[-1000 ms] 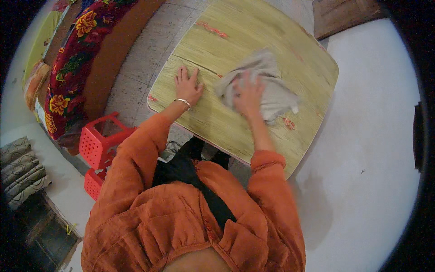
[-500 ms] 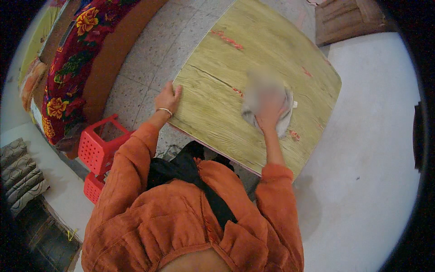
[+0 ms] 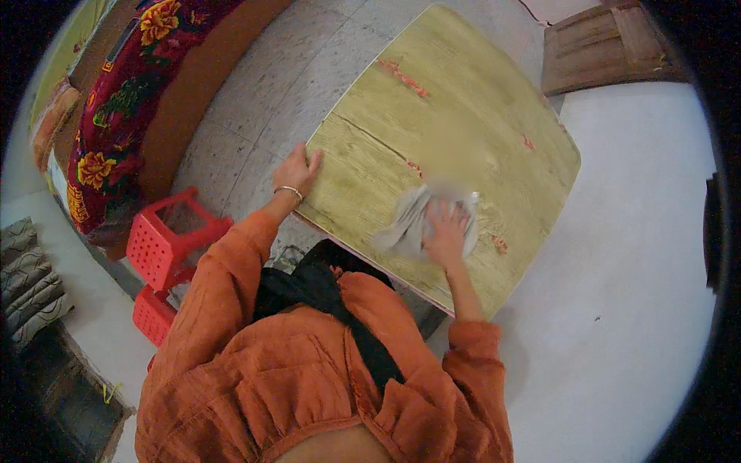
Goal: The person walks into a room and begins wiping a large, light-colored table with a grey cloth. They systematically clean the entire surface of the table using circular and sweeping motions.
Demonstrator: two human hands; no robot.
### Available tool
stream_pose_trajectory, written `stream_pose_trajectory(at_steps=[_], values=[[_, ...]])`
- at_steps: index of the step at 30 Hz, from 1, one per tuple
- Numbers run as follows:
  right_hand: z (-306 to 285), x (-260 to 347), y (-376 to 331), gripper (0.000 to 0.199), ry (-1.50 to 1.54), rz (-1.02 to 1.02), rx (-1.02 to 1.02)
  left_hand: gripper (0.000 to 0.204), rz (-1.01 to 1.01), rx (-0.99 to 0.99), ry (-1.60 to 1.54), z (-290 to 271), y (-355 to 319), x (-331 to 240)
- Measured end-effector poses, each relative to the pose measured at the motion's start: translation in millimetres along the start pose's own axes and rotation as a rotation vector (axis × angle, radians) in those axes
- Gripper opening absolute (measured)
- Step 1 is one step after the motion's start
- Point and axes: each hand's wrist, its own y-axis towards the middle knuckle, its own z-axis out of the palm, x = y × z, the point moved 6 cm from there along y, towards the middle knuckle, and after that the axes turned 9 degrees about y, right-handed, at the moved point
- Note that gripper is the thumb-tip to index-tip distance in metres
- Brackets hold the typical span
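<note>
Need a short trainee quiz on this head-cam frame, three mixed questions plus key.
1. Which hand is on the crumpled pale grey cloth?

2. True or false: the left hand rests in the middle of the yellow-green, wood-patterned table.

3. In the picture, where are the red perforated plastic stools?
A) On top of the table
B) Left of the table
C) Right of the table

Key:
1. The right hand, with its fingers spread.
2. False; it is at the table's left edge.
3. B
</note>
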Motion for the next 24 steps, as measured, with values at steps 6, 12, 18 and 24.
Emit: stream_pose_trajectory(at_steps=[6,12,18,24], values=[[3.5,62.2,114.7,0.069,0.177,-0.103,-0.3,0.051,0.014,-0.034,0.015,-3.0,-0.6,-2.2],[15.5,145.9,22.6,0.074,0.152,-0.423,0.094,0.051,-0.002,-0.104,0.062,0.5,-0.1,5.3],[-6.2,26.1,16.0,0.081,-0.038,-0.134,0.05,0.05,0.006,-0.072,0.006,-5.6,-4.6,2.0],[-11.8,64.2,131.4,0.077,-0.114,-0.044,-0.242,0.05,0.053,-0.094,0.024,-12.3,-6.6,-6.4]])
